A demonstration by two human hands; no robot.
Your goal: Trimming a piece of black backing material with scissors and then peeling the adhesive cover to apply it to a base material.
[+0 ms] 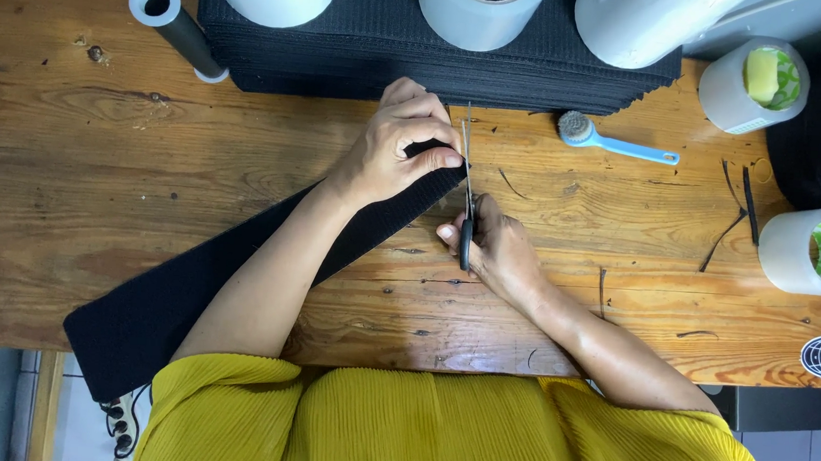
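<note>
The person wears a mustard-yellow top of finely pleated fabric, its narrow ribs running lengthwise down the chest and curving over both shoulders. The wide sleeves end above the elbows in soft, rounded hems. Both forearms are bare, and the 2 hands show no gloves or wristbands.

Your left hand [399, 144] covers the end of the black strip [237, 277], your right hand [497, 248] hides the scissor handles [466, 239], and the white rolls [481, 7] run off the top edge.
</note>
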